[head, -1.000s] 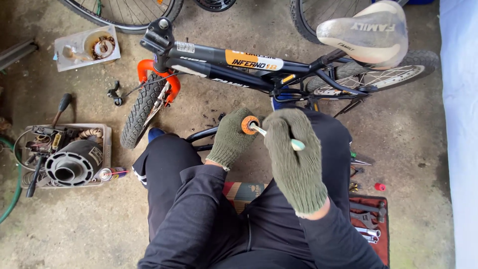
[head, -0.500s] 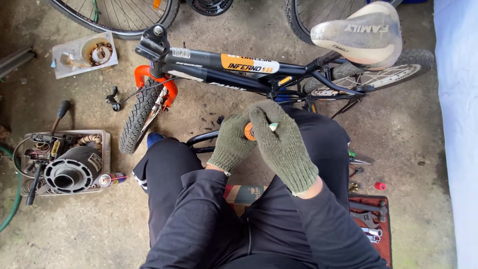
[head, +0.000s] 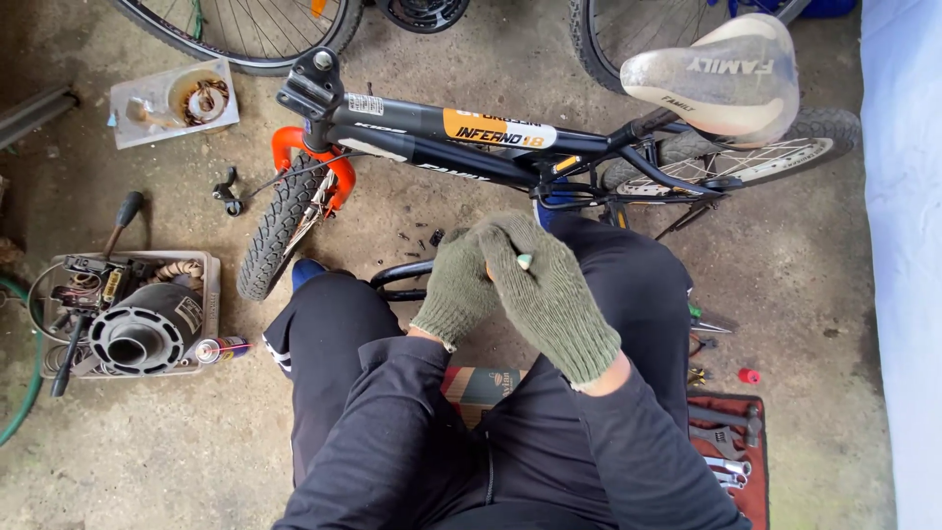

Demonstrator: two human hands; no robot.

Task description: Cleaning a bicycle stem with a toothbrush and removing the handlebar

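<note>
Both my hands wear green knitted gloves and are pressed together above my lap. My left hand (head: 454, 291) is closed around a small orange round part (head: 488, 271), of which only a sliver shows. My right hand (head: 551, 296) lies over it and grips a thin tool with a pale green end (head: 525, 262) that pokes out between the fingers. Just beyond my hands stands a small black bicycle (head: 461, 132) with an orange fork (head: 294, 147), a knobbly front tyre (head: 275, 231) and a whitish saddle (head: 721, 79).
A tray (head: 208, 304) of tools and a black round housing sits on the concrete at left, a spray can (head: 221, 348) beside it. A clear container (head: 128, 108) lies far left. A red tool roll (head: 731, 442) with wrenches lies at right. A cardboard box (head: 481, 385) sits between my legs.
My right hand has closed over the left, so the orange part that showed plainly before is almost covered. Both hands sit slightly lower in view.
</note>
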